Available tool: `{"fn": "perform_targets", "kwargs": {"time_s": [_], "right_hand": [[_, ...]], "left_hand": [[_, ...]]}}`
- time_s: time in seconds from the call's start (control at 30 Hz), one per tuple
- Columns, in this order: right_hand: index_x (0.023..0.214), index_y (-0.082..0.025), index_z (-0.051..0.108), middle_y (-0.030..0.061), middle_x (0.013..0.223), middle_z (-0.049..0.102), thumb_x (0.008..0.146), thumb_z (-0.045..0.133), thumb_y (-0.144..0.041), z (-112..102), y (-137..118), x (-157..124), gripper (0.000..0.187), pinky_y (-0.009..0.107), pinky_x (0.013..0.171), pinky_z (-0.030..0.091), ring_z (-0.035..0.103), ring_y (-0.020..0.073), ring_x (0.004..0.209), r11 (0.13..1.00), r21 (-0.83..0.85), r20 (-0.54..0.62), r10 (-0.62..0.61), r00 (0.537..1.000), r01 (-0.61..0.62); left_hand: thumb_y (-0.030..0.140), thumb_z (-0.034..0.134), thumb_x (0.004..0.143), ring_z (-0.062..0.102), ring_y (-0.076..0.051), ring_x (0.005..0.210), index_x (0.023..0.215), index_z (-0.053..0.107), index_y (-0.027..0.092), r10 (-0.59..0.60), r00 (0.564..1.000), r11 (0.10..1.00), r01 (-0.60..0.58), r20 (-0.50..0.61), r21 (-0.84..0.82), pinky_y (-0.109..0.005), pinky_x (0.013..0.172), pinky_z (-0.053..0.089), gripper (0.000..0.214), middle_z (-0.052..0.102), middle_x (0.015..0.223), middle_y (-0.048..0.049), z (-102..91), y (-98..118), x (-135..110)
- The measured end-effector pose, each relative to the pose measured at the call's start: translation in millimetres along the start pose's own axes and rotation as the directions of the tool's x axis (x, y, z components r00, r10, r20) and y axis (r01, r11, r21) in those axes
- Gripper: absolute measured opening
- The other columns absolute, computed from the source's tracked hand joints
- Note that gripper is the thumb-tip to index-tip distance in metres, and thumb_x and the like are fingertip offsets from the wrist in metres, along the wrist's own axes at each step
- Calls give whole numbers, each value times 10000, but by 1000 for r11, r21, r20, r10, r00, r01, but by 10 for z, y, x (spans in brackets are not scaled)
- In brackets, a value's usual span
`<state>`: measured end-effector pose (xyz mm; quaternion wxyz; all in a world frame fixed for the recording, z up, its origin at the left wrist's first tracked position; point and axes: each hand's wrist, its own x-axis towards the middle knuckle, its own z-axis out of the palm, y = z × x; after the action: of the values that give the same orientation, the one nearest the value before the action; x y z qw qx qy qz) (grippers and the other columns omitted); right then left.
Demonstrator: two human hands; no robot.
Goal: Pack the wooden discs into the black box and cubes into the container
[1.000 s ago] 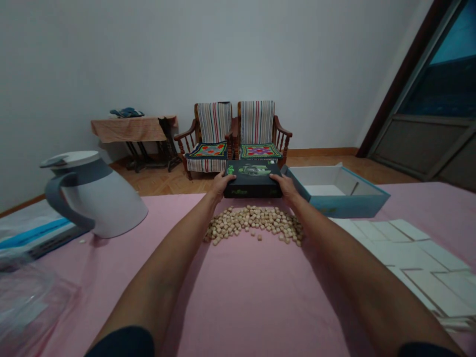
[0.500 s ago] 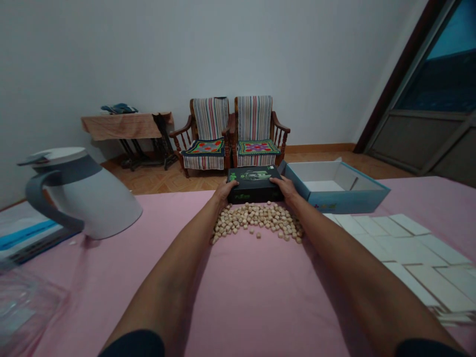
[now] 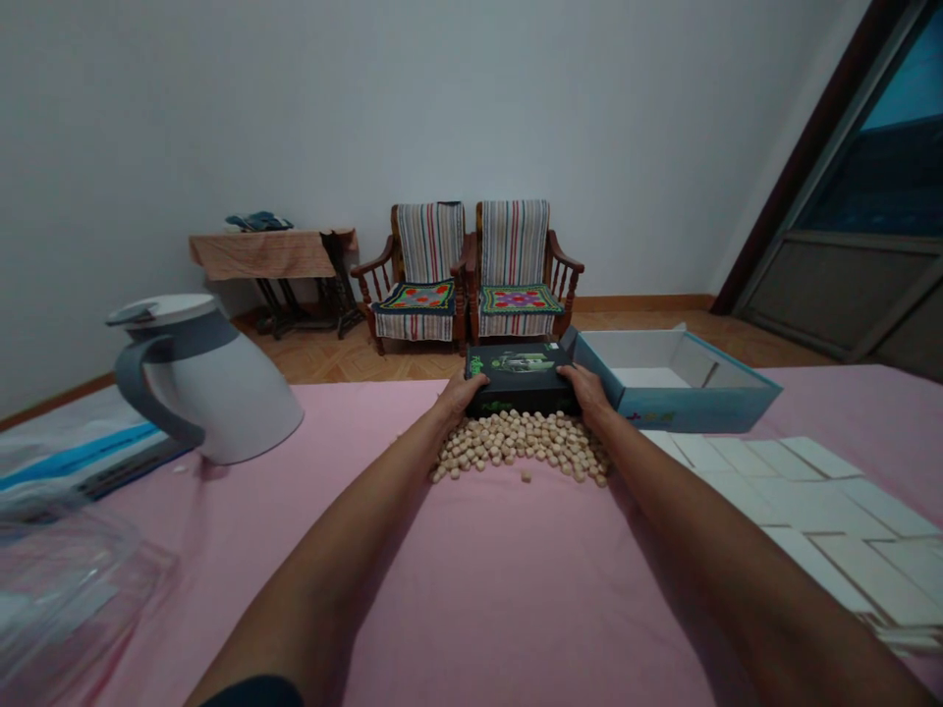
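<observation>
A black box with green print (image 3: 521,377) rests on the pink tablecloth (image 3: 471,589) at the far side of the table. My left hand (image 3: 461,393) grips its left end and my right hand (image 3: 585,388) grips its right end, fingers curled round the edges. Just in front of the box, between my wrists, lies a heap of several small pale wooden cubes (image 3: 520,444). Both forearms stretch straight out over the cloth.
A white and grey jug (image 3: 208,378) stands at the left. An open light-blue box (image 3: 674,379) sits right of the black one. Flat white cards (image 3: 825,511) cover the right side. Clear plastic (image 3: 51,589) and a blue-striped packet (image 3: 74,457) lie at the left edge.
The black box has sunk a little, down to the cloth just behind the heap of cubes. Both hands keep their hold on its ends. My head has shifted slightly.
</observation>
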<state>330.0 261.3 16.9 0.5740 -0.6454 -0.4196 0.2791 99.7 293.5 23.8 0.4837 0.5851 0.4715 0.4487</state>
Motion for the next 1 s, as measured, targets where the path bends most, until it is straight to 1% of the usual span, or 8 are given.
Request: {"fn": "perform_targets", "kwargs": {"time_s": [0.1, 0.2, 0.3, 0.37, 0.5, 0.6, 0.7, 1.0], "right_hand": [[1080, -130, 663, 132, 1104, 680, 699, 593, -413, 0, -85, -27, 480, 381, 947, 421, 571, 294, 1097, 992, -129, -63, -22, 998, 14], [1204, -57, 565, 225, 1255, 575, 709, 610, -366, 29, -228, -116, 585, 443, 1034, 334, 492, 329, 1207, 967, -250, -116, -77, 990, 46], [1170, -73, 574, 205, 1282, 551, 688, 627, -283, 77, -371, -324, 528, 413, 1077, 289, 452, 302, 1250, 936, -325, -92, -173, 981, 135], [1088, -117, 611, 166, 1218, 592, 708, 605, -269, 101, -423, -522, 409, 419, 1060, 320, 488, 285, 1207, 881, -393, -3, -287, 958, 263], [1079, -160, 597, 144, 1215, 585, 765, 539, -280, 57, -404, -960, 341, 467, 1006, 387, 505, 271, 1176, 778, -405, 87, -491, 867, 481], [1058, -166, 596, 148, 1212, 579, 770, 520, -263, -60, -351, -1263, 313, 471, 996, 407, 520, 262, 1154, 725, -347, 142, -587, 797, 595], [1050, -173, 593, 138, 1179, 592, 772, 504, -221, -186, -306, -1548, 296, 466, 1001, 412, 531, 249, 1135, 702, -297, 201, -617, 761, 648], [1123, -184, 545, 127, 1167, 579, 792, 485, -129, -418, -221, -2315, 341, 448, 977, 461, 529, 233, 1136, 672, -189, 340, -639, 690, 716]], "left_hand": [[349, 625, 782, 639, -238, 930, 1024, 634, 131, 68, 997, 982, -59, -45, 179, -324, 802, 513, 326, 696, 921, -83, -148, 40, 51], [356, 538, 891, 584, -235, 1060, 1140, 590, 148, 128, 989, 924, -91, -76, 371, -369, 884, 498, 328, 631, 1126, -88, -382, 69, 154], [353, 552, 903, 589, -218, 1027, 1197, 543, 154, 133, 991, 831, -104, -13, 547, -426, 858, 521, 356, 572, 1198, -91, -572, 34, 213], [349, 550, 905, 590, -210, 1021, 1197, 543, 161, 128, 989, 759, -142, 68, 635, -425, 856, 522, 348, 569, 1204, -94, -632, -19, 195], [356, 552, 903, 591, -211, 1022, 1199, 541, 163, 112, 954, 622, -285, 278, 729, -423, 854, 523, 353, 569, 1204, -90, -631, -94, 40], [313, 504, 919, 600, -203, 969, 1029, 636, 140, 114, 915, 529, -385, 386, 756, -380, 870, 499, 245, 631, 1071, -94, -592, -86, -144], [261, 438, 903, 600, -216, 918, 817, 686, 127, 148, 890, 458, -449, 432, 767, -332, 866, 463, 294, 664, 913, -117, -556, -55, -364], [313, 402, 902, 597, -218, 876, 889, 673, 153, 227, 836, 382, -548, 499, 744, -325, 829, 453, 315, 668, 912, -112, -429, 12, -1008]]}}
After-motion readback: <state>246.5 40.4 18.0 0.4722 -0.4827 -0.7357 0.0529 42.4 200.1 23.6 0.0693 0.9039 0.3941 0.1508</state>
